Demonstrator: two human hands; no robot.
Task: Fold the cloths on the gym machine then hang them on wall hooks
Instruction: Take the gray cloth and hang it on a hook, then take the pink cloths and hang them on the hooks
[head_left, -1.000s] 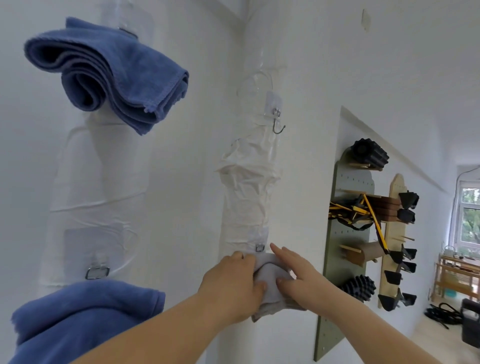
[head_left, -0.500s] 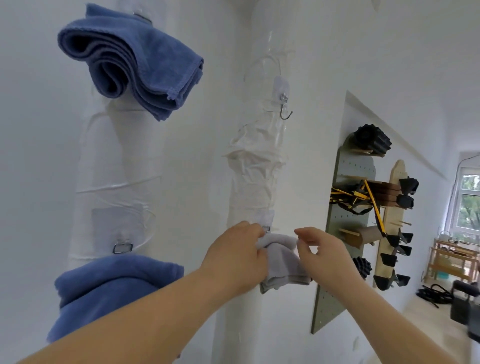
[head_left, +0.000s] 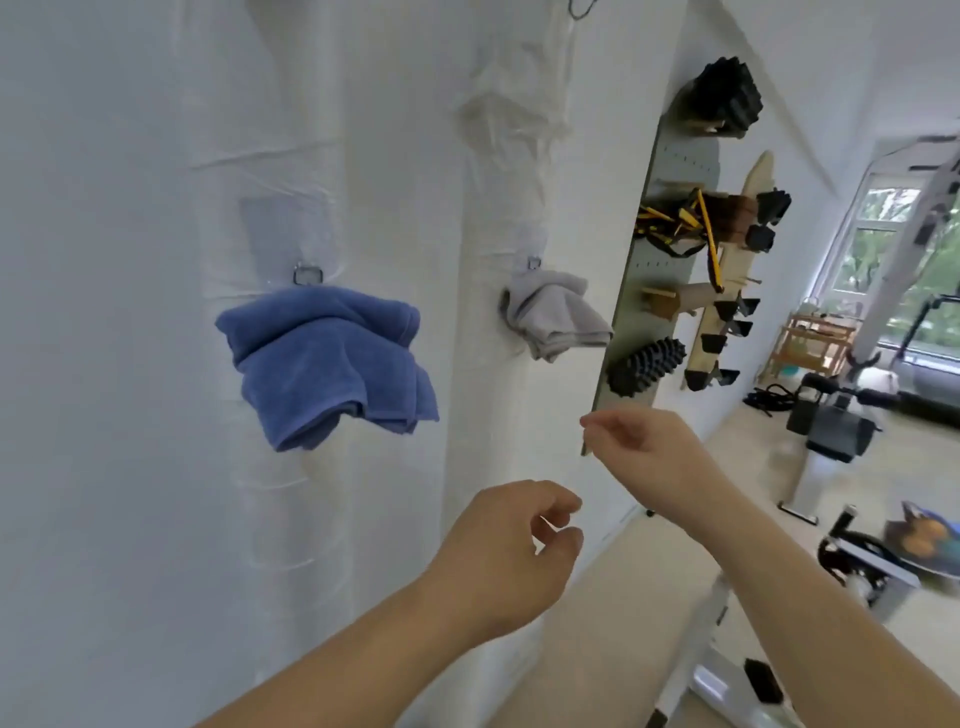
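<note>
Both hands are off the cloths, in the air below them and clear of the wall.

- Left hand (head_left: 514, 551): fingers loosely curled, thumb and forefinger a little apart, nothing in it.
- Right hand (head_left: 644, 441): higher and further right, fingers loosely bent, thumb tip close to forefinger tip, nothing in it either.
- Grey cloth (head_left: 558, 317): folded into a small bundle, hanging from a metal hook (head_left: 534, 262) stuck on the plastic-wrapped white column (head_left: 498, 156). It sits above and between the two hands, touching neither.
- Blue cloth (head_left: 327, 364): a bigger, bulkier fold on a second hook (head_left: 307, 274) further left along the wall. It is at about the same height and well apart from the grey one.

Right of the column is a grey-green pegboard (head_left: 685, 161). It carries a black ribbed roller (head_left: 727, 98) at the top, yellow-and-black straps (head_left: 675, 228) in the middle and a spiky black roller (head_left: 647, 366) low down. Just beside the pegboard is a wooden rack (head_left: 727, 270) with black grips. A gym machine (head_left: 831, 431) stands on the floor beyond, with a window (head_left: 883, 249) behind it.

Any print on the gear is too small to read.
</note>
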